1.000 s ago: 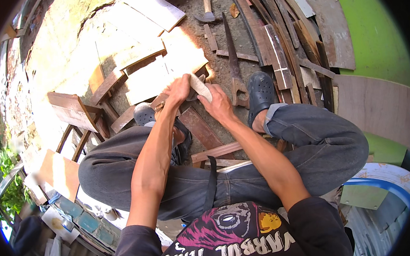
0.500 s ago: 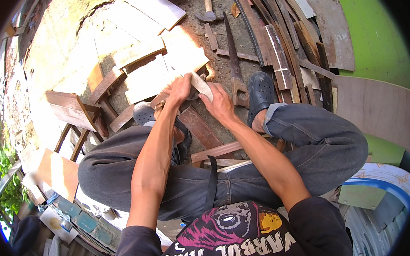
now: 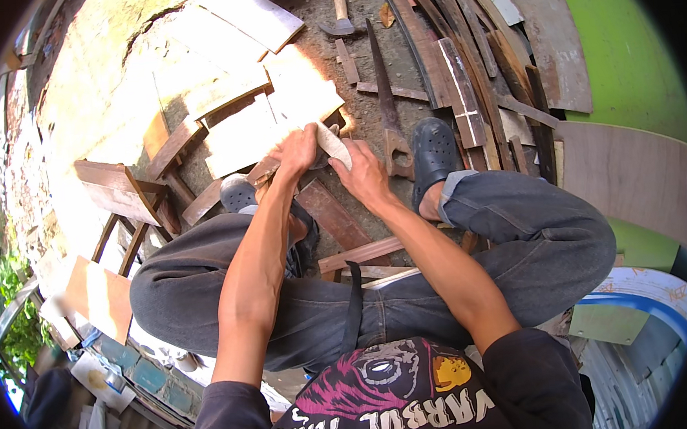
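At the centre of the head view, between the person's spread knees, a pale, flat, elongated strip with a rounded lower end (image 3: pixel 332 146) is held aslant above the ground; its material cannot be confirmed. The right hand (image 3: pixel 367 172) grasps the lower end, thumb laid along the near edge. The left hand (image 3: pixel 299 150) is curled closed against the upper end; its fingertips are hidden. Gripping at both ends probably stops the strip from twisting.

The legs are set wide, with a dark perforated clog (image 3: pixel 432 146) on the right foot planted flat. This stance appears to steady the body and give both forearms room to meet at the middle.

Just beside that clog lies a handsaw with a long dark blade and a brown wooden handle (image 3: pixel 388 102). Its handle faces the person, a position that suits pickup by the right hand. Beyond it, a hammer with a pale wooden shaft (image 3: pixel 340 10) lies with its head nearer the person, so it would need turning before use.

At the right, long brown timber planks (image 3: pixel 460 58) lie roughly lengthwise together, presumably to save floor area. Sunlit pale wooden boards (image 3: pixel 305 99) lie just beyond the hands.
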A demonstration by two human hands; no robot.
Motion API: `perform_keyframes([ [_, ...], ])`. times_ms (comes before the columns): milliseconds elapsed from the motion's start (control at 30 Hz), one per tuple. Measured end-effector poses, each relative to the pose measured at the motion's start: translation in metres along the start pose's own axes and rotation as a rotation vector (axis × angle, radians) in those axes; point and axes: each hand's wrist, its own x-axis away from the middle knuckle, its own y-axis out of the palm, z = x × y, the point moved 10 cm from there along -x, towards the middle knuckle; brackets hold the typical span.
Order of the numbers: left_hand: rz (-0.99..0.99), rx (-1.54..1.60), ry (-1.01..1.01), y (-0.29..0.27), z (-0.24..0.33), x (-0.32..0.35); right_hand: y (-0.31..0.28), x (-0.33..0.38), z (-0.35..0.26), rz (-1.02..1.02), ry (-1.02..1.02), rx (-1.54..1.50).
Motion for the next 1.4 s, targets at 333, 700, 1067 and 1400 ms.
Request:
perform_keyframes([
  [333, 0.318, -0.035, -0.273, -0.013, -0.011, -0.013, 0.005, 0.000, 0.000, -0.016, 0.035, -0.038],
  [700, 0.490, -0.128, -0.314, -0.014, -0.003, -0.004, 0.004, -0.008, 0.006, -0.097, 0.038, -0.082],
  [1067, 0.490, -0.143, -0.307, -0.012, 0.001, -0.007, -0.013, -0.062, -0.006, -0.092, 0.097, -0.140],
  [1400, 0.525, -0.200, -0.331, -0.011, -0.004, -0.010, -0.007, -0.074, -0.022, -0.065, 0.037, 0.030],
])
